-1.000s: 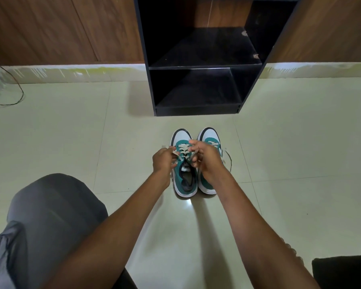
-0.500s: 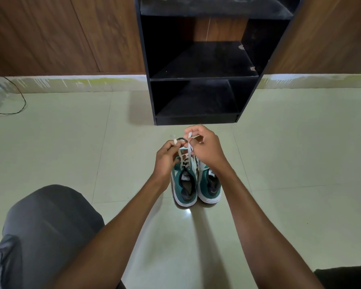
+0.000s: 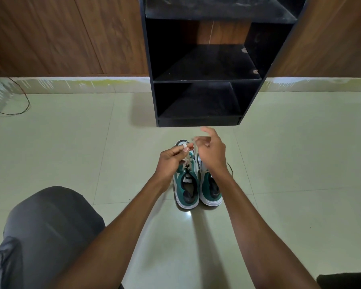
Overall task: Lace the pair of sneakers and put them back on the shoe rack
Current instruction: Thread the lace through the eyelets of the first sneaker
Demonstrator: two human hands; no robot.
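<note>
Sneakers (image 3: 197, 182) side by side on floor (image 3: 71, 153), just before black rack (image 3: 198, 122). Left hand (image 3: 171, 161) pinches white lace (image 3: 187, 155) over left sneaker. Right hand (image 3: 212, 152) beside it, fingers loosely curled, blurred; grip unclear.

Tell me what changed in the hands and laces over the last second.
Both hands rose off the left sneaker, drawing its lace up toward the toe. The left hand keeps its pinch on one end; the right hand has spread its fingers, its grip unclear. Both sneakers stayed side by side on the floor, and the rack holds nothing.
</note>
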